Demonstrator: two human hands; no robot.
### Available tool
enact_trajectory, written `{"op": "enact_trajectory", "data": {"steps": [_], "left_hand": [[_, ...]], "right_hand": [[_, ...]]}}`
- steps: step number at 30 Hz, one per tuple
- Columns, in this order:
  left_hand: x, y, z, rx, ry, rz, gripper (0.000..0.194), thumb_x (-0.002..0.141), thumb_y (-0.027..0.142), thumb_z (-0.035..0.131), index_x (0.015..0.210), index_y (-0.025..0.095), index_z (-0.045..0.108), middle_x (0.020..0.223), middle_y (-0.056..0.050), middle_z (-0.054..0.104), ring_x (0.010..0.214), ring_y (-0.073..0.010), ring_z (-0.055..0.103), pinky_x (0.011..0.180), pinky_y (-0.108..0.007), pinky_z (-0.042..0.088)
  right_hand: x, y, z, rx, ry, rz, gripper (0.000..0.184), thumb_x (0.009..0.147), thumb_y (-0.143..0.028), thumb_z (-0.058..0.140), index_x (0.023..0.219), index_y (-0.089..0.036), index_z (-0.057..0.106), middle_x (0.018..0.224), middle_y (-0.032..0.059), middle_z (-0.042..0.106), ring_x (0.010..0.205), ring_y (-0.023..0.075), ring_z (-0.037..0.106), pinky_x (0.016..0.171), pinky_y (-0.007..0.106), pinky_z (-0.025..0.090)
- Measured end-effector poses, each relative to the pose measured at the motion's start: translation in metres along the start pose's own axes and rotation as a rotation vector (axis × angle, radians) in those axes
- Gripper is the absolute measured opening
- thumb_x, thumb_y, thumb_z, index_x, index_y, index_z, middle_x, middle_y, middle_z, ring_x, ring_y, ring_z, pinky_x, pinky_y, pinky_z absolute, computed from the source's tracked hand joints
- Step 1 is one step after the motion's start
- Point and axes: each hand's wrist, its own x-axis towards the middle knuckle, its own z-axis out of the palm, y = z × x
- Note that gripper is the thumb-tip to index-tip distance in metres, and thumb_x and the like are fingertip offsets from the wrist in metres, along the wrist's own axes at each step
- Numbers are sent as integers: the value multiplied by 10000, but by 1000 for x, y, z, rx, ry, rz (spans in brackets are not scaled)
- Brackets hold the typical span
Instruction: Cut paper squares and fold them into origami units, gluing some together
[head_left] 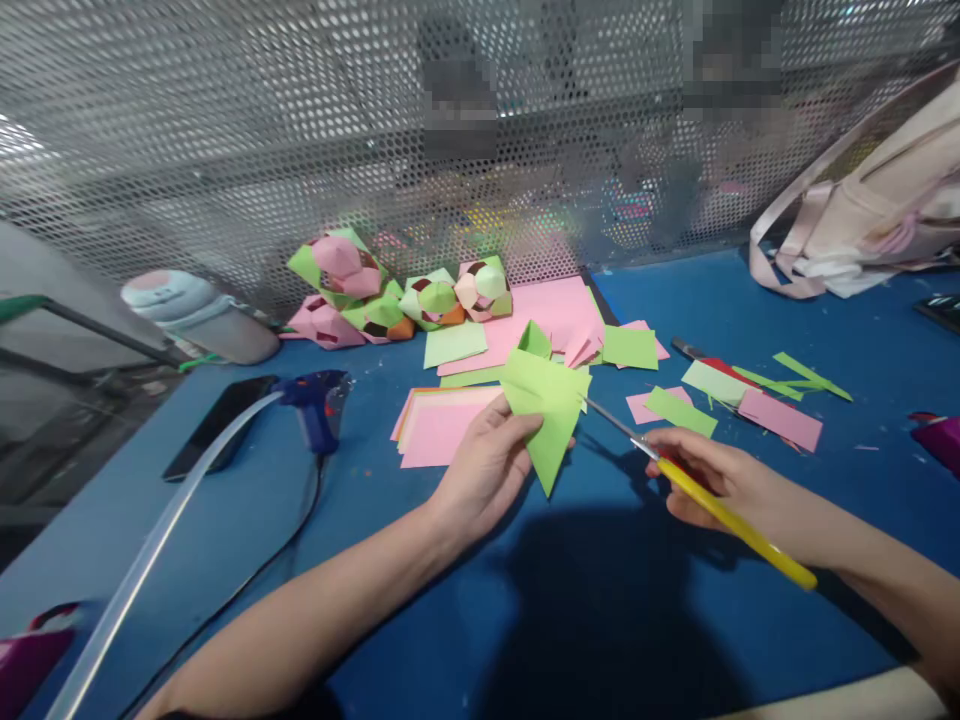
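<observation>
My left hand [487, 460] pinches a light green piece of paper [551, 400], folded to a point at the bottom, with the thumb in front and the fingers behind. In my right hand [712, 480] is a pair of scissors [697, 490] with a long yellow handle and a bit of red inside. Their metal tips reach the right edge of the green paper; whether they touch it, I cannot tell. Just behind the paper lie pink sheets [525, 315] and a small green square [630, 347]. Left of the paper is a stack of pink and orange sheets [431, 435].
Folded pink and green paper shapes [337, 270] are piled by the perforated metal screen [300, 150]. At left are a blue glue gun [319, 415] with a long glue stick, a black phone [199, 440] and a bottle [202, 315]. Paper strips [780, 418] and a pale bag [862, 210] lie right.
</observation>
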Motion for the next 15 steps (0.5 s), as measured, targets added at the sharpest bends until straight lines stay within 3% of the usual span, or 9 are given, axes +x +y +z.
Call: {"op": "enact_trajectory", "data": {"steps": [4,9,15], "left_hand": [[-6,0,6,-7,-30,-8,341,780,106,659,1113,154,601,1060,-82,710,871,-169,695,864,-309,555],[-8,-2,10,10,-43,-17,362,751,125,703,1103,139,617,1070,-93,715,960,-211,688,932,-347,528],[-11,-1,13,2,-32,-30,360,756,110,693,1106,127,610,1079,-97,711,977,-210,682,933,-339,522]], "right_hand": [[-5,-3,6,70,-99,21,418,866,-441,592,1245,-287,504,1007,32,567,734,118,520,682,272,482],[-1,0,11,246,-139,40,396,847,-426,626,1197,-275,522,1003,30,556,835,127,538,730,248,485],[0,-5,11,274,-165,38,450,815,-454,664,1177,-234,511,965,38,558,767,113,528,620,216,461]]}}
